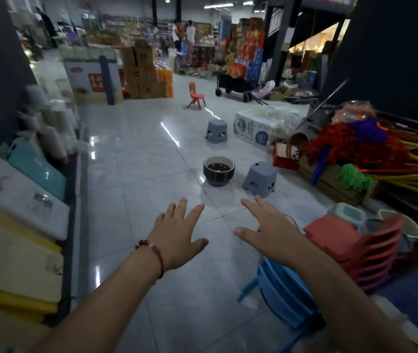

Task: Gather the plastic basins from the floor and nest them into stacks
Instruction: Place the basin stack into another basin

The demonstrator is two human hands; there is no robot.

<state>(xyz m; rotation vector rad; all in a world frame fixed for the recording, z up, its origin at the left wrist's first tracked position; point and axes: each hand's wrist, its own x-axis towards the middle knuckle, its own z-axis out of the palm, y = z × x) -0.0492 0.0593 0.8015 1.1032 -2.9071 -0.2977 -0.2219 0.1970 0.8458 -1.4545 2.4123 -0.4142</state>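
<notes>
The dark basin stands upright on the tiled floor, ahead at about twelve o'clock from the hands and well apart from them. It looks like a nest of a few basins, though the dim light leaves that unsure. Both hands are released and hold nothing: the left hand and the right hand reach forward with fingers spread, palms down.

A grey stool sits just beside the basin at three o'clock, and a second grey stool lies beyond at twelve. Stacked blue stools crowd under the right forearm, with stacked red stools at four o'clock.

The likely trouble: the floor is glossy, so the round-sided basin could skid away if a hand pushes it before closing on the rim. A wide sweep of the right hand might knock the near stool, and the right elbow could catch the blue stack. If the basin is a nest, lifting by one rim alone might leave the lower ones behind.
</notes>
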